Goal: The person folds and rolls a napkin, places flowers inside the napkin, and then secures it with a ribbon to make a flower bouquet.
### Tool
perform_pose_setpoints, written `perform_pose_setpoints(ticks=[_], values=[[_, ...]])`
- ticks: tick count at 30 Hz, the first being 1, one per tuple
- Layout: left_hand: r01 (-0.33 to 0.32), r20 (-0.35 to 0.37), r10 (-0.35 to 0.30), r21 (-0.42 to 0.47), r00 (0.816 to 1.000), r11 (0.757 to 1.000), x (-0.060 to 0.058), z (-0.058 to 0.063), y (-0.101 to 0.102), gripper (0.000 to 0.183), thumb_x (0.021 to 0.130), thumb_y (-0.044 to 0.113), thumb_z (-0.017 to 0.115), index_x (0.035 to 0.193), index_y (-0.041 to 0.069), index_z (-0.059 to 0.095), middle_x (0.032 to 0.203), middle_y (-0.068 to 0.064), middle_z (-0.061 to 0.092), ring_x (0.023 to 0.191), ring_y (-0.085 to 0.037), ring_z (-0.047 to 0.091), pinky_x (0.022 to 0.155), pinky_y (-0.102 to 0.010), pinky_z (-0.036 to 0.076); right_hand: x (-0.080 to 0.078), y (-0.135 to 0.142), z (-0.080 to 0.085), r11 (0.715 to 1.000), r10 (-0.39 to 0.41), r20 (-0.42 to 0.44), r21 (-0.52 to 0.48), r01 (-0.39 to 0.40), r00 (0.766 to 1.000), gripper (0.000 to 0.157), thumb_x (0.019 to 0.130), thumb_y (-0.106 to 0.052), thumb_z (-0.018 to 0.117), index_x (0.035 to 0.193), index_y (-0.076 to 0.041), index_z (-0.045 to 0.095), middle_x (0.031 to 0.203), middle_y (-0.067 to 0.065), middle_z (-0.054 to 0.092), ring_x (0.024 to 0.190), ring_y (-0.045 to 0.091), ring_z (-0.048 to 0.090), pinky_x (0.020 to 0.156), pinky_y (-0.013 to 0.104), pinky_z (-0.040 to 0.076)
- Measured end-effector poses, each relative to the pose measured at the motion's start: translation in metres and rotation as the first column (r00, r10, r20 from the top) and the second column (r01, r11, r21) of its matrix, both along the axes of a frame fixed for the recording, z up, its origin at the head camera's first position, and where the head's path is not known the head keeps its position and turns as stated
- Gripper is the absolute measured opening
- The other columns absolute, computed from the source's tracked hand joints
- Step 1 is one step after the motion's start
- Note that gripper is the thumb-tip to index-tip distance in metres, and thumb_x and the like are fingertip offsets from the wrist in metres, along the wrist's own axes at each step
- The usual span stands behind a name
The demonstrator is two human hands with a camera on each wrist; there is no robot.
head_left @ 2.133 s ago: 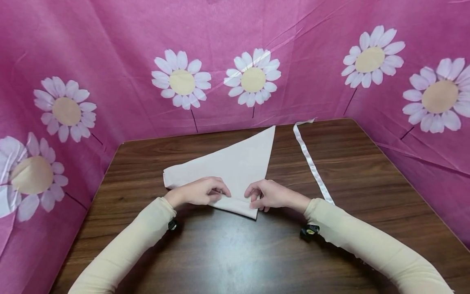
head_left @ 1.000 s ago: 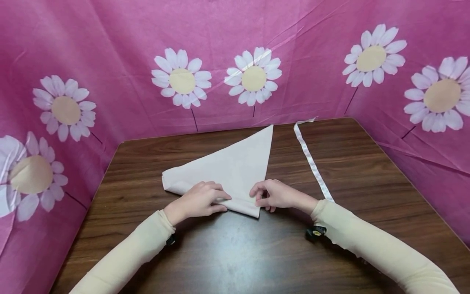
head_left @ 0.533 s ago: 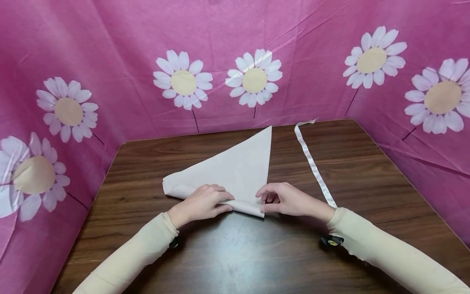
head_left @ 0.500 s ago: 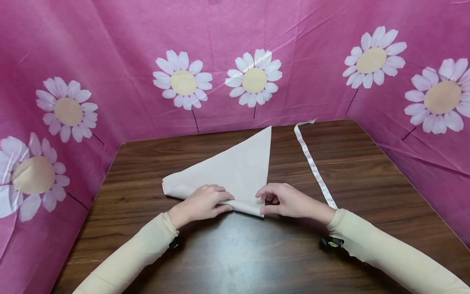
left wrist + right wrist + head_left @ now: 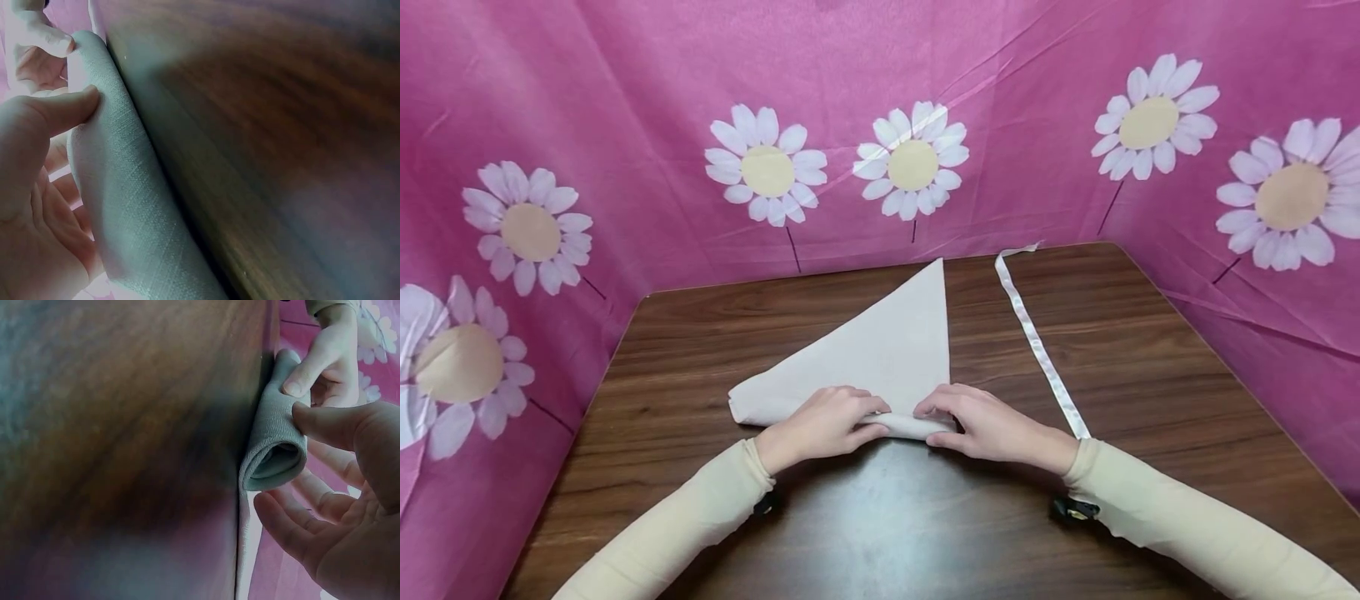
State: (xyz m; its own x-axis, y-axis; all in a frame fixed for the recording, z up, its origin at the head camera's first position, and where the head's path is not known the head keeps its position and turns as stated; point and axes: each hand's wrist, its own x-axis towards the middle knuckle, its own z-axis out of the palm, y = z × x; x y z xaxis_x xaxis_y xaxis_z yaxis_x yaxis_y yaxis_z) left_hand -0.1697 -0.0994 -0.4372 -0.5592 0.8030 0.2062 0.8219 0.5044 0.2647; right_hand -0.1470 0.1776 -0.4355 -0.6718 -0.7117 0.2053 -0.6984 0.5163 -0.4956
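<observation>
A pale cloth napkin [image 5: 880,342] lies on the table, its near edge rolled into a tube and its far corner pointing away. My left hand [image 5: 827,423] grips the middle of the roll, thumb on the near side and fingers over the top. At the roll's right end my right hand [image 5: 988,423] holds it between thumb and fingers. The right wrist view looks into the open end of the rolled cloth [image 5: 275,437], which shows a hollow with layers inside. In the left wrist view the thumb presses on the woven cloth [image 5: 134,187].
A white ribbon [image 5: 1037,342] lies lengthwise on the dark wooden table [image 5: 1150,350], to the right of the cloth; its near end reaches the right sleeve. A pink curtain [image 5: 850,67] with daisies encloses the table's back and sides.
The cloth has been rolled further and turned slightly, its far corner shifting left and its left end coming nearer. Both hands have moved nearer; the right one now grips the roll more closely.
</observation>
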Motion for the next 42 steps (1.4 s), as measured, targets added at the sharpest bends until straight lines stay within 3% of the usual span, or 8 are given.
perform_pose_setpoints(ticks=[7, 10, 15, 28, 36, 42], values=[[-0.005, 0.008, 0.005, 0.010, 1.000, 1.000, 0.001, -0.001, 0.001, 0.018, 0.096, 0.031, 0.071, 0.107, 0.016, 0.073, 0.089, 0.008, 0.068, 0.074, -0.007, 0.058, 0.069, -0.033, 0.052, -0.001, 0.000, -0.004, 0.999, 0.020, 0.031, -0.034, -0.019, 0.999, 0.024, 0.090, -0.014, 0.078, 0.113, -0.013, 0.070, 0.099, -0.008, 0.066, 0.083, 0.004, 0.060, 0.075, 0.028, 0.052], [-0.005, 0.026, 0.005, 0.013, 1.000, 1.000, 0.002, -0.001, 0.002, 0.026, 0.098, 0.032, 0.069, 0.117, 0.015, 0.070, 0.093, 0.006, 0.071, 0.077, -0.007, 0.061, 0.071, -0.034, 0.053, -0.003, 0.001, -0.004, 0.998, 0.029, 0.058, -0.051, -0.026, 0.998, 0.022, 0.091, -0.010, 0.076, 0.112, -0.012, 0.070, 0.098, -0.008, 0.068, 0.082, 0.002, 0.060, 0.074, 0.028, 0.052], [-0.023, 0.079, 0.022, 0.010, 0.997, 1.000, 0.005, 0.000, 0.003, 0.039, 0.100, 0.034, 0.066, 0.133, 0.016, 0.059, 0.086, 0.005, 0.069, 0.075, -0.007, 0.061, 0.071, -0.036, 0.054, -0.006, 0.003, -0.006, 0.998, 0.035, 0.116, -0.065, -0.028, 0.993, 0.020, 0.093, -0.005, 0.073, 0.111, -0.012, 0.070, 0.097, -0.007, 0.068, 0.081, 0.002, 0.060, 0.073, 0.027, 0.052], [-0.041, 0.209, 0.032, 0.040, 0.977, 0.998, 0.008, 0.000, 0.007, 0.019, 0.106, 0.025, 0.055, 0.120, 0.015, 0.064, 0.099, 0.008, 0.069, 0.088, -0.002, 0.061, 0.082, -0.030, 0.052, -0.012, 0.013, -0.007, 0.993, 0.031, 0.283, -0.116, 0.002, 0.959, 0.021, 0.097, 0.001, 0.064, 0.115, -0.009, 0.069, 0.100, -0.004, 0.072, 0.085, 0.007, 0.063, 0.077, 0.027, 0.052], [-0.038, 0.254, 0.023, 0.053, 0.967, 0.998, 0.004, -0.004, 0.006, 0.019, 0.107, 0.021, 0.054, 0.120, 0.014, 0.065, 0.105, 0.006, 0.068, 0.093, -0.005, 0.061, 0.086, -0.031, 0.051, -0.016, 0.017, -0.009, 0.992, 0.017, 0.296, -0.125, 0.021, 0.955, 0.022, 0.097, 0.002, 0.064, 0.116, -0.006, 0.068, 0.109, 0.001, 0.070, 0.092, 0.010, 0.063, 0.081, 0.029, 0.053], [-0.005, 0.300, -0.029, 0.113, 0.953, 0.994, -0.004, -0.006, 0.002, 0.017, 0.104, 0.013, 0.058, 0.119, 0.012, 0.066, 0.110, 0.003, 0.069, 0.098, -0.005, 0.061, 0.090, -0.029, 0.050, -0.019, 0.019, -0.010, 0.991, -0.018, 0.304, -0.118, 0.056, 0.953, 0.023, 0.094, 0.001, 0.068, 0.116, -0.006, 0.068, 0.107, 0.004, 0.071, 0.081, 0.011, 0.062, 0.074, 0.028, 0.052]])
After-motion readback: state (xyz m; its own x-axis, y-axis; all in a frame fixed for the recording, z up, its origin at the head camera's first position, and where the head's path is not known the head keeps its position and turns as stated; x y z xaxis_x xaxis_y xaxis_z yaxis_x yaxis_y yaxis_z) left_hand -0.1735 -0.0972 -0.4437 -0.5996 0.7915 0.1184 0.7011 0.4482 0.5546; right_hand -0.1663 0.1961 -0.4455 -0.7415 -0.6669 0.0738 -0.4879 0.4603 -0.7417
